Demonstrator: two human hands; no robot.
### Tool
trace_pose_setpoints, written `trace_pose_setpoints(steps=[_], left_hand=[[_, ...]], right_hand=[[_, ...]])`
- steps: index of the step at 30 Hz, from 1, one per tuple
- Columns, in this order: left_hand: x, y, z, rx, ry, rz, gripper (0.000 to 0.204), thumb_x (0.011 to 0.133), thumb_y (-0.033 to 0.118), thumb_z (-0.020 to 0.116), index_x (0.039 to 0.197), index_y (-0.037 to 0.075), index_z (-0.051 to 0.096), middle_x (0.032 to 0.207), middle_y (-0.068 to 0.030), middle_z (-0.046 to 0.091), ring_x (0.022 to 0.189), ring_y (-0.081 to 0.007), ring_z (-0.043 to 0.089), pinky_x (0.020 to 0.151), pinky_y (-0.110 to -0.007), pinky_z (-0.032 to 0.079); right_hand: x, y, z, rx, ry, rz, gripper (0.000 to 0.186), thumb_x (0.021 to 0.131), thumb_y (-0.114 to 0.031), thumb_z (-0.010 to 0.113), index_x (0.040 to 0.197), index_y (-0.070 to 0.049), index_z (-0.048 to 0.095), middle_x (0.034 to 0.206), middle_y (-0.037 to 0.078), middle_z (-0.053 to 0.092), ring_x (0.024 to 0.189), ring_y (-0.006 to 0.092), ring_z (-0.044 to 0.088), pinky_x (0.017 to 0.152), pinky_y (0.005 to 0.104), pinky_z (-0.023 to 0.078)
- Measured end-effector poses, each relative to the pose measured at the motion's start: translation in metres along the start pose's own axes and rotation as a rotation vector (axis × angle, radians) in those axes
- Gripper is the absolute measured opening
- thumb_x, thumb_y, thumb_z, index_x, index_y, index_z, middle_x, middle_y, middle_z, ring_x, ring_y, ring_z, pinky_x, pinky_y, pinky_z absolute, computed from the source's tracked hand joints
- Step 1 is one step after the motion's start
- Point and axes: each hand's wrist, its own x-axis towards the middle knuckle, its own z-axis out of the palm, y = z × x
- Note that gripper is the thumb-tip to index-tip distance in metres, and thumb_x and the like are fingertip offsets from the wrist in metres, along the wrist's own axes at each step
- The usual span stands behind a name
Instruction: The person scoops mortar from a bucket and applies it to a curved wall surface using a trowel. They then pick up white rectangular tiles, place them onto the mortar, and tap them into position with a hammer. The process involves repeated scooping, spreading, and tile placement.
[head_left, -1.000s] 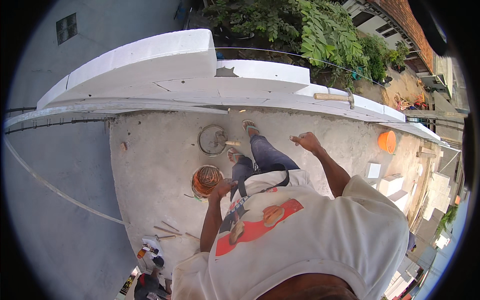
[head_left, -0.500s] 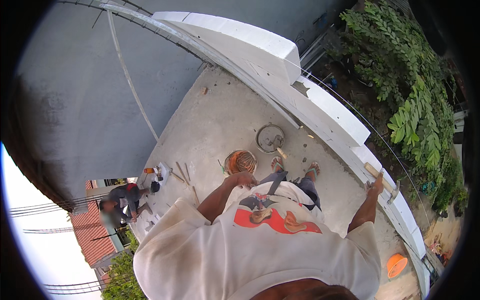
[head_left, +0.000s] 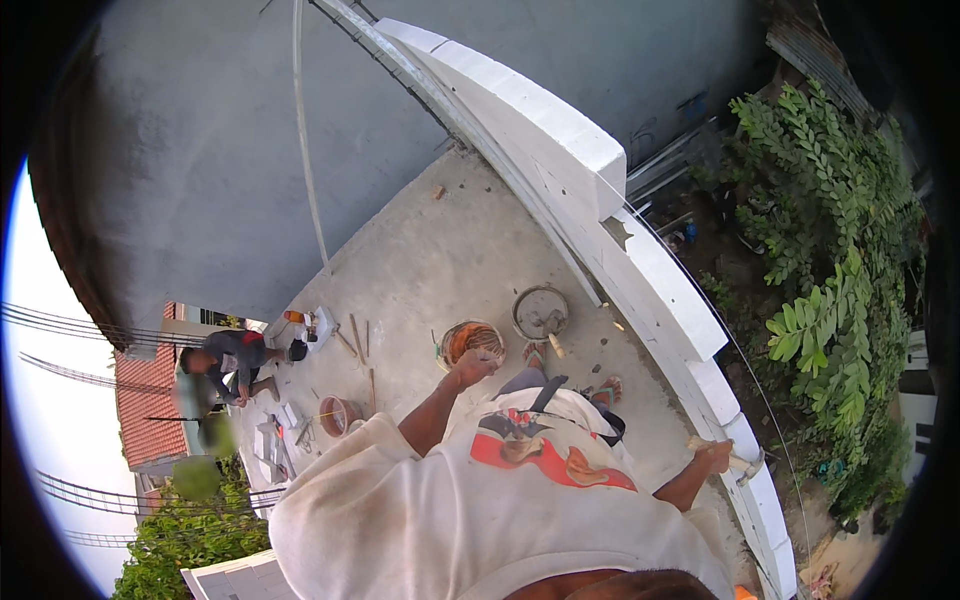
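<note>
The right hand [head_left: 712, 458] grasps the handle of the hammer [head_left: 742, 465], which is located at the near right, at the top of the white block wall [head_left: 665, 305]. The left hand [head_left: 478, 368] is positioned just beside the bucket with orange contents [head_left: 470, 338], fingers partly curled; whether it holds anything cannot be determined. The mortar bucket [head_left: 540, 290] stands on the floor [head_left: 400, 255], right of the orange-filled one.

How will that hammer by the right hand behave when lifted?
The hammer probably feels head-heavy, since its head looks like metal and its handle like wood. It should stay stiff: the handle looks straight and solid. It seems unlikely to roll far, with the head jutting across the handle.
</note>
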Motion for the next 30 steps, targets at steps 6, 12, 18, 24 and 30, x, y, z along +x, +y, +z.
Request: trace_pose_setpoints(steps=[6, 12, 18, 24, 30], left_hand=[[0.085, 0.126, -0.103, 0.15, 0.444, 0.344, 0.054, 0.089, 0.025, 0.078, 0.131, -0.007, 0.065, 0.127, -0.0261, 0.071, 0.119, -0.0367, 0.07, 0.103, -0.042, 0.054], [0.116, 0.341, -0.19, 0.566, 0.791, 1.255, 0.084, 0.079, 0.017, 0.091, 0.149, 0.002, 0.048, 0.148, -0.0213, 0.053, 0.139, -0.0398, 0.048, 0.116, -0.052, 0.04], [0.161, 0.466, -0.231, 1.018, 0.651, 1.578, 0.1, 0.074, 0.032, 0.095, 0.16, 0.025, 0.043, 0.164, -0.0015, 0.046, 0.154, -0.0273, 0.038, 0.127, -0.052, 0.032], [0.203, 0.494, -0.242, 1.228, 0.452, 1.597, 0.096, 0.075, 0.033, 0.093, 0.158, 0.031, 0.046, 0.163, 0.0003, 0.048, 0.152, -0.0245, 0.042, 0.131, -0.053, 0.026], [0.218, 0.494, -0.245, 1.145, 0.37, 1.567, 0.085, 0.077, 0.03, 0.091, 0.153, 0.025, 0.055, 0.153, -0.0059, 0.058, 0.142, -0.0297, 0.054, 0.128, -0.054, 0.032]], right_hand=[[-0.132, -0.025, -0.076, 0.194, -0.236, -0.191, 0.031, 0.096, -0.021, 0.074, 0.111, 0.003, 0.061, 0.076, 0.004, 0.055, 0.062, 0.0158, 0.057, 0.051, 0.036, 0.05], [-0.257, -0.029, -0.108, -0.168, -0.637, -0.357, 0.031, 0.102, -0.023, 0.066, 0.125, -0.005, 0.054, 0.074, 0.001, 0.053, 0.054, 0.0108, 0.053, 0.047, 0.0295, 0.049], [-0.441, -0.061, -0.052, 0.056, -0.981, -0.392, 0.057, 0.109, -0.017, 0.055, 0.162, -0.011, 0.034, 0.088, 0.009, 0.062, 0.049, 0.0136, 0.056, 0.041, 0.0303, 0.05], [-0.519, -0.065, 0.021, 0.218, -1.084, -0.267, 0.064, 0.11, -0.015, 0.051, 0.168, -0.02, 0.026, 0.093, 0.009, 0.06, 0.052, 0.0143, 0.055, 0.04, 0.0302, 0.049], [-0.554, -0.056, 0.087, 0.615, -0.868, -0.19, 0.056, 0.109, -0.014, 0.049, 0.161, -0.015, 0.031, 0.09, 0.008, 0.055, 0.052, 0.016, 0.055, 0.04, 0.0339, 0.049]])
